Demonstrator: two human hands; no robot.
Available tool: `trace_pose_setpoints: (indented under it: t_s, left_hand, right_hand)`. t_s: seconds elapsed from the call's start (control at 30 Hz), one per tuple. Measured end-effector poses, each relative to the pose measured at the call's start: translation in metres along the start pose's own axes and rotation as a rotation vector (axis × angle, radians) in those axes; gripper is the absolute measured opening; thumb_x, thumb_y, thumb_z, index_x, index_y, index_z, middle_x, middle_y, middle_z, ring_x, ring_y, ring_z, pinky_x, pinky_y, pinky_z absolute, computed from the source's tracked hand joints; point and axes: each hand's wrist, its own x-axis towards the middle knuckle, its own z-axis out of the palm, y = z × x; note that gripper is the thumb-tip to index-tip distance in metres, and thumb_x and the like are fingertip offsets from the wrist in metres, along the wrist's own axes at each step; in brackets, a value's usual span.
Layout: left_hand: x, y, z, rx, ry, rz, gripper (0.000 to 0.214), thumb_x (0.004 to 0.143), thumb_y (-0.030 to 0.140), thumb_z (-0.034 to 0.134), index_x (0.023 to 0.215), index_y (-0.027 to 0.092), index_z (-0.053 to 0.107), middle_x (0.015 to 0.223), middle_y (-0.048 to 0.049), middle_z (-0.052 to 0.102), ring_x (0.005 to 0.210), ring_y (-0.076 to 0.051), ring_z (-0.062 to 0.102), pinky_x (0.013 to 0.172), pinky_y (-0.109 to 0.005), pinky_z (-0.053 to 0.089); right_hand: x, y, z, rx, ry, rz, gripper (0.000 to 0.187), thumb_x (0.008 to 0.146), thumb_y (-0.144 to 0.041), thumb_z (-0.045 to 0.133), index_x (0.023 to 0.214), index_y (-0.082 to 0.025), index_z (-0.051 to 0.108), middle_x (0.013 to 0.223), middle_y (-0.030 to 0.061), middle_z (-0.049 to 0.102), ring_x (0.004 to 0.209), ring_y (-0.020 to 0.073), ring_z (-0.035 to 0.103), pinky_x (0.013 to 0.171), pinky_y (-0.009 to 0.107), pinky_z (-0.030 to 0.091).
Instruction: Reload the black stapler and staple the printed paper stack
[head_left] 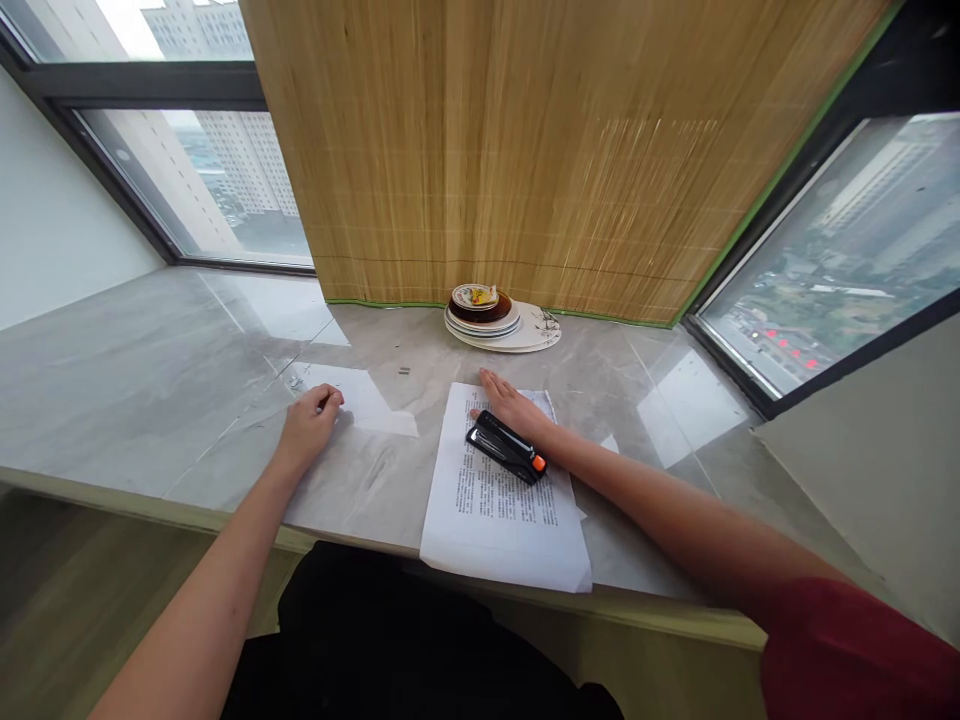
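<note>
My right hand [516, 412] lies flat on the upper part of several printed paper sheets [487, 545], its fingers stretched toward the plates. Just below that hand, a black stapler [504, 447] with an orange button rests slantwise on the text. The sheets' lower edge sticks out over the front of the ledge. Off to the left, my left hand [309, 425] rests on the ledge, fingers curled in as a pinch; anything between them is hidden or too small to name. Two small grey strips, seemingly staples [404, 371], lie between the hands, farther back.
A stack of plates [484, 325], topped by a small dish with a yellow packet [484, 295], stands at the back beside an oval plate [544, 328]. Behind hangs a bamboo blind [480, 150]. Windows flank the grey stone ledge [360, 500], whose front edge is near my lap.
</note>
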Motion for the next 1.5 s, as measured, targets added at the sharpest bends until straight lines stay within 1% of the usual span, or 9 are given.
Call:
trace_pose_setpoints:
  t_s: [0.23,0.4,0.57,0.7,0.8,0.97,1.1,1.27,1.5]
  left_hand:
    - [-0.004,0.030,0.028,0.191,-0.140,0.350,0.027,0.103,0.033,0.041,0.095,0.021,0.064,0.101,-0.0105,0.069,0.101,-0.029,0.062,0.096,-0.043,0.048]
    - [0.014,0.053,0.049,0.251,-0.162,0.392,0.023,0.099,0.022,0.048,0.111,0.022,0.067,0.118,-0.0120,0.069,0.111,-0.031,0.062,0.102,-0.046,0.049]
    - [0.024,0.082,0.063,0.087,-0.153,0.360,0.017,0.099,0.021,0.050,0.102,0.021,0.066,0.104,-0.0092,0.070,0.094,-0.025,0.066,0.092,-0.040,0.053]
    - [0.026,0.117,0.087,-0.186,-0.490,0.663,0.021,0.102,0.022,0.048,0.102,0.022,0.069,0.111,-0.0079,0.071,0.107,-0.023,0.065,0.098,-0.037,0.051]
    - [0.041,0.136,0.112,-0.169,-0.491,0.611,0.023,0.102,0.017,0.046,0.100,0.020,0.069,0.103,-0.0073,0.069,0.100,-0.022,0.065,0.094,-0.037,0.052]
    - [0.061,0.150,0.145,0.038,-0.490,0.579,0.016,0.099,0.019,0.053,0.105,0.019,0.068,0.102,-0.0077,0.065,0.098,-0.025,0.063,0.093,-0.040,0.051]
    - [0.058,0.153,0.150,0.112,-0.479,0.633,0.022,0.104,0.025,0.049,0.116,0.021,0.067,0.112,-0.0097,0.063,0.106,-0.028,0.061,0.098,-0.044,0.049]
    - [0.062,0.148,0.145,-0.044,-0.522,0.645,0.021,0.098,0.018,0.052,0.111,0.020,0.069,0.104,-0.0088,0.061,0.098,-0.025,0.061,0.093,-0.040,0.051]
    - [0.065,0.148,0.146,-0.117,-0.530,0.629,0.015,0.097,0.021,0.058,0.106,0.019,0.070,0.098,-0.0056,0.061,0.088,-0.021,0.059,0.086,-0.037,0.049]
  right_hand:
    - [0.021,-0.021,-0.005,0.067,0.005,-0.038,0.081,0.104,-0.055,0.047,0.163,-0.002,0.029,0.170,0.0298,0.032,0.161,0.0363,0.031,0.131,0.055,0.029]
    - [-0.014,-0.017,-0.037,0.206,0.360,-0.022,0.030,0.104,-0.039,0.048,0.115,-0.018,0.067,0.119,0.0147,0.072,0.113,0.0271,0.067,0.101,0.041,0.051]
    - [-0.071,0.021,-0.065,0.400,0.626,0.222,0.055,0.103,-0.048,0.053,0.060,-0.023,0.029,0.058,-0.0052,0.026,0.055,0.0120,0.027,0.057,0.030,0.025]
    - [-0.081,0.037,-0.075,0.713,0.377,0.031,0.061,0.100,-0.067,0.054,0.063,-0.023,0.033,0.065,-0.0044,0.027,0.060,0.0124,0.027,0.058,0.030,0.021]
    - [-0.078,0.022,-0.076,0.722,0.178,-0.243,0.060,0.087,-0.078,0.067,0.082,-0.022,0.046,0.081,-0.0014,0.043,0.072,0.0152,0.038,0.065,0.029,0.033]
    - [-0.082,-0.014,-0.065,0.394,0.017,-0.244,0.060,0.086,-0.059,0.079,0.121,-0.020,0.051,0.107,0.0075,0.061,0.089,0.0207,0.057,0.079,0.033,0.048]
    - [-0.078,-0.009,-0.058,0.243,0.084,-0.262,0.028,0.099,-0.038,0.061,0.118,-0.018,0.063,0.091,0.0072,0.069,0.079,0.0210,0.061,0.075,0.034,0.048]
    - [-0.070,0.019,-0.058,0.237,0.325,-0.228,0.032,0.100,-0.037,0.061,0.122,-0.015,0.065,0.095,0.0098,0.070,0.080,0.0214,0.061,0.074,0.034,0.048]
    - [-0.066,0.023,-0.061,0.314,0.280,-0.285,0.029,0.099,-0.034,0.065,0.123,-0.018,0.064,0.101,0.0088,0.071,0.090,0.0229,0.058,0.083,0.036,0.049]
